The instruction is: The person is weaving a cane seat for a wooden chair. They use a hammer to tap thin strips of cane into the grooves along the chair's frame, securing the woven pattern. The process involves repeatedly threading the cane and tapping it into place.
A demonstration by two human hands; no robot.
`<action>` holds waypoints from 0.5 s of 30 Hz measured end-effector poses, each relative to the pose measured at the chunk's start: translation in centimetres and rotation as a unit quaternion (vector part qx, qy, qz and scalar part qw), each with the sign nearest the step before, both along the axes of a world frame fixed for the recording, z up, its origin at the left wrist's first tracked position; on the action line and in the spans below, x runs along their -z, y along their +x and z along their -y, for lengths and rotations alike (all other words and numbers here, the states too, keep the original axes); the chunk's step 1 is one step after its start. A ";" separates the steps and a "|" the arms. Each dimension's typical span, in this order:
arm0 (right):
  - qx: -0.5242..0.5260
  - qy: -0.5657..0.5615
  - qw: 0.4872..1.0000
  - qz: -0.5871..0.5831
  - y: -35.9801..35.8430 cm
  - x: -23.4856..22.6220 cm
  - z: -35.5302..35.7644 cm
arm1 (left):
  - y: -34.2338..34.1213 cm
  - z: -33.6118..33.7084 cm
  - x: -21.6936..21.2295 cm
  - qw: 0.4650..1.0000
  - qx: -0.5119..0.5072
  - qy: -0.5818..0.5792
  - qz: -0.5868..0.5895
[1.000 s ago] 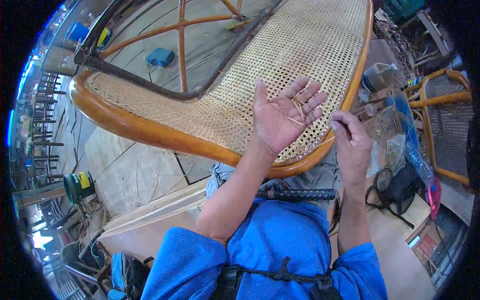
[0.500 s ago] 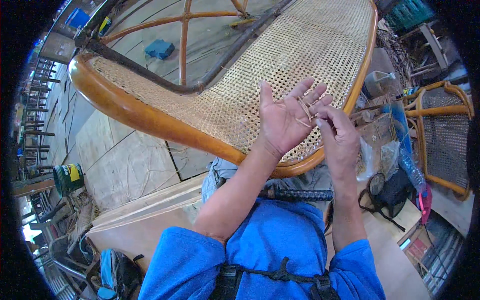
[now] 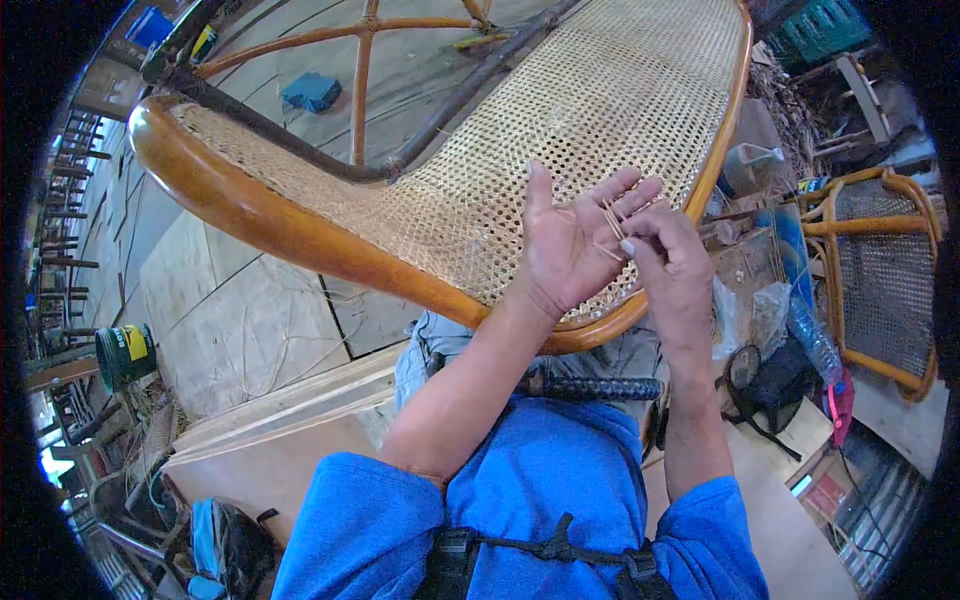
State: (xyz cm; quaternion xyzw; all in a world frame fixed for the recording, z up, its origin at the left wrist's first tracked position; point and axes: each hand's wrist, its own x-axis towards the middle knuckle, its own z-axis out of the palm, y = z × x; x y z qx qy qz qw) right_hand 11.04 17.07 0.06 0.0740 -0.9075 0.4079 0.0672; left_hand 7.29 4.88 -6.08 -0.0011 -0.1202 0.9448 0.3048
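Observation:
My left hand (image 3: 572,243) is palm up, its fingers and thumb spread, over the woven cane seat (image 3: 470,210). Several thin, short, pale sticks (image 3: 612,222) lie across its palm and fingers. Close beside it, my right hand (image 3: 672,262) has thumb and forefinger pinched together at the ends of these sticks. Whether one is firmly between the fingertips is too small to tell. The cane panel is set in a glossy brown curved rattan frame (image 3: 290,235), which reaches close to my lap.
A second caned rattan piece (image 3: 880,270) stands at the right. Near it are a clear plastic bottle (image 3: 815,340) and a black mesh-like bag (image 3: 775,385). Plywood boards (image 3: 290,430) lie at the left, with a dark green bucket (image 3: 125,358) and a backpack (image 3: 232,545) beyond.
My right thumb and forefinger have shifted slightly inward over the left palm, and the sticks there lie closer together. The whole view has moved a little.

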 end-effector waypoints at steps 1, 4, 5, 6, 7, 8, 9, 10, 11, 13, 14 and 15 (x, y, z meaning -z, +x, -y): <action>0.008 -0.040 0.999 0.012 0.0 0.1 -0.2 | 0.0 -0.1 0.2 1.000 0.003 0.014 -0.002; 0.036 -0.167 0.984 0.058 -0.4 0.5 -0.9 | 0.0 -0.1 0.5 1.000 0.009 0.024 -0.005; 0.048 -0.215 0.972 0.080 -0.6 0.6 -1.0 | 0.2 -0.1 0.3 1.000 0.008 0.006 -0.003; 0.061 -0.260 0.958 0.101 -0.7 0.6 -1.3 | 0.2 -0.1 0.1 1.000 0.008 -0.011 -0.001; 0.072 -0.301 0.942 0.128 -0.8 0.4 -1.6 | 0.2 -0.2 0.1 1.000 0.010 -0.027 0.011; 0.084 -0.340 0.924 0.154 -0.9 0.2 -1.9 | 0.2 -0.2 0.0 0.999 0.011 -0.043 0.023; 0.095 -0.379 0.903 0.179 -1.0 0.1 -2.1 | 0.2 -0.3 0.0 0.998 0.013 -0.059 0.034; 0.096 -0.407 0.889 0.187 -1.0 0.1 -2.3 | 0.2 -0.3 -0.2 0.996 0.009 -0.082 0.025; 0.098 -0.434 0.874 0.195 -0.9 0.1 -2.3 | 0.3 -0.6 0.0 0.985 0.005 -0.173 0.012; 0.110 -0.454 0.864 0.188 -1.0 0.1 -2.4 | 0.3 -0.9 -0.4 0.936 -0.005 -0.351 -0.014; 0.121 -0.445 0.870 0.174 -1.0 0.2 -2.4 | 0.4 -1.1 -0.8 0.930 0.026 -0.366 0.002; 0.131 -0.439 0.874 0.161 -0.9 0.3 -2.4 | 0.6 -0.8 -1.0 0.924 0.047 -0.379 -0.009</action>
